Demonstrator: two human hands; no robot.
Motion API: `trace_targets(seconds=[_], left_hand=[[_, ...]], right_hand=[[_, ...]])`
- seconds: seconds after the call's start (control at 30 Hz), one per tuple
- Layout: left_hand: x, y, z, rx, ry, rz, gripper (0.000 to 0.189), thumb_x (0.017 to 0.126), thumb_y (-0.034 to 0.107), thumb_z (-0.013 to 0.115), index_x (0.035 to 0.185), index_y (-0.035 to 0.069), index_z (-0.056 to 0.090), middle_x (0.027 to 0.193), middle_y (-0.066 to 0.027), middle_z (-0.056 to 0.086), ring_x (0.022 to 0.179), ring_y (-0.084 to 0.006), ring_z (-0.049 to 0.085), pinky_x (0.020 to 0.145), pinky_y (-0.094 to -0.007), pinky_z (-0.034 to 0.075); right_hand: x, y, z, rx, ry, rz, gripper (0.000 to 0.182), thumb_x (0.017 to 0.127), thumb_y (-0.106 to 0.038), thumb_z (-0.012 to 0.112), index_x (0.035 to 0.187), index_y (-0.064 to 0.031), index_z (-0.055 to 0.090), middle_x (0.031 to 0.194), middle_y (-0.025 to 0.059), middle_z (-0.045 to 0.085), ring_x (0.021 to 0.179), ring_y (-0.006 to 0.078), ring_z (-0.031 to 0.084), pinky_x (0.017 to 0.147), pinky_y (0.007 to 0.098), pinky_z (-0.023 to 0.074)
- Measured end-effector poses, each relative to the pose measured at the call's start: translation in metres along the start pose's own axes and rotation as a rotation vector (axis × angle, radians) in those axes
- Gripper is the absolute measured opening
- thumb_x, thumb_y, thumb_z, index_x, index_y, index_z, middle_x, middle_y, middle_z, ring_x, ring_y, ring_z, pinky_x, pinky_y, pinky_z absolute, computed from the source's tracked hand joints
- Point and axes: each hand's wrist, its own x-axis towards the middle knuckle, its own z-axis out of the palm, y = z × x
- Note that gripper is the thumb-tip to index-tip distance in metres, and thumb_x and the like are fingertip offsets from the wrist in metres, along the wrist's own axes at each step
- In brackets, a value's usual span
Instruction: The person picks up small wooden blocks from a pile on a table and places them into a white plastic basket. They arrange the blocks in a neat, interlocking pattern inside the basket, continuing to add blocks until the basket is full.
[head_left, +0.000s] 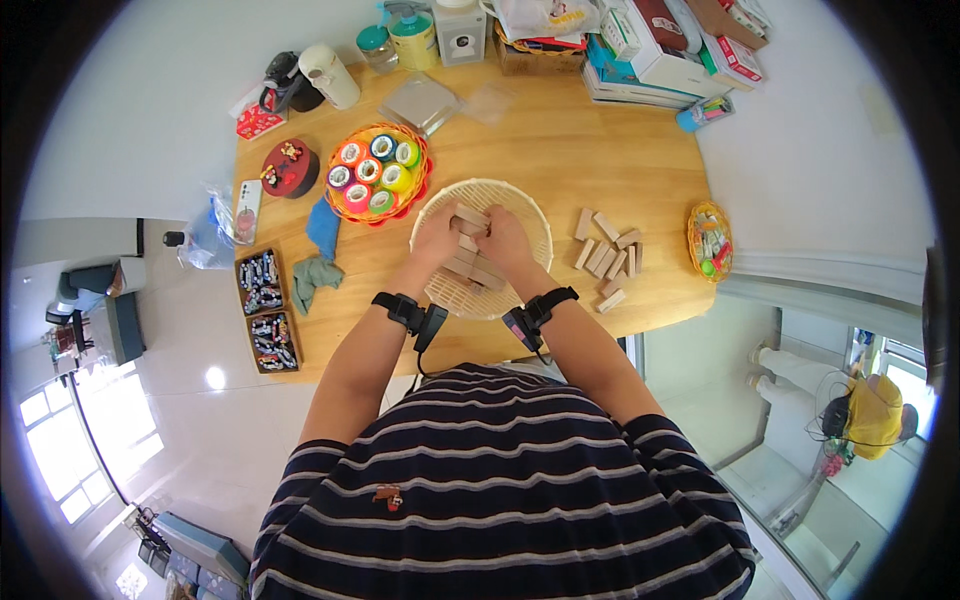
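A round, cream-coloured woven basket (541, 217) stands on the wooden table in front of me. Inside it lie several plain wooden blocks (480, 274), some side by side. My left hand (437, 238) reaches into the basket from the left, its fingers curled at the end of a wooden block (471, 217). From the other side my right hand (507, 238) has its fingers bent around the opposite end of that block. The fingertips are partly hidden. More loose wooden blocks (598, 256) are scattered on the table right of the basket.
Left of the basket are an orange basket of coloured tape rolls (368, 171), a blue cloth (322, 229), a green cloth (315, 279) and boxes of small items (260, 281). A small wicker basket (710, 241) sits at the table's right edge. Boxes (645, 64) are stacked behind.
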Motion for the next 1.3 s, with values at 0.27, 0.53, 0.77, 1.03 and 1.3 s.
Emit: trace_targets(seconds=[0.27,0.53,0.77,1.03,1.3], left_hand=[[-0.003,-0.010,0.003,0.016,0.030,-0.010,0.054,0.084,0.010,0.054,0.137,0.003,0.044,0.128,-0.0251,0.054,0.117,-0.0371,0.053,0.097,-0.0397,0.044],[0.002,-0.017,0.007,0.052,-0.017,0.001,0.060,0.081,0.007,0.053,0.139,-0.001,0.039,0.137,-0.0238,0.046,0.128,-0.0352,0.044,0.107,-0.0390,0.035],[-0.013,0.030,0.006,-0.034,0.217,0.263,0.057,0.082,0.005,0.056,0.137,0.000,0.043,0.131,-0.0202,0.053,0.121,-0.0304,0.052,0.100,-0.0369,0.043],[-0.052,0.158,0.087,-0.226,-0.326,0.198,0.054,0.084,0.006,0.059,0.136,0.002,0.044,0.124,-0.0170,0.058,0.100,-0.0238,0.060,0.083,-0.0306,0.048],[-0.042,0.140,0.192,0.053,-0.101,-0.090,0.057,0.081,0.009,0.061,0.133,-0.002,0.039,0.126,-0.0279,0.044,0.103,-0.0397,0.057,0.089,-0.0418,0.048]], right_hand=[[-0.005,-0.002,0.003,0.012,-0.027,0.040,0.042,0.072,-0.013,0.073,0.109,-0.0012,0.057,0.100,0.0216,0.061,0.093,0.0371,0.060,0.079,0.0450,0.0492],[-0.008,0.009,0.002,0.031,0.053,-0.087,0.036,0.073,-0.010,0.070,0.106,0.0008,0.059,0.088,0.0188,0.062,0.079,0.0347,0.063,0.071,0.0415,0.0508],[-0.032,0.030,-0.090,0.277,0.132,-0.039,0.028,0.077,-0.008,0.066,0.105,-0.0034,0.062,0.094,0.0149,0.062,0.084,0.0299,0.062,0.075,0.0370,0.0500],[-0.074,0.136,-0.157,-0.227,0.195,0.052,0.029,0.078,-0.007,0.067,0.106,-0.0031,0.063,0.101,0.0144,0.062,0.095,0.0311,0.061,0.081,0.0391,0.0498],[-0.055,0.166,-0.163,-0.372,-0.054,-0.126,0.026,0.075,-0.009,0.066,0.099,-0.0061,0.057,0.102,0.0124,0.060,0.101,0.0316,0.058,0.083,0.0416,0.0495]])
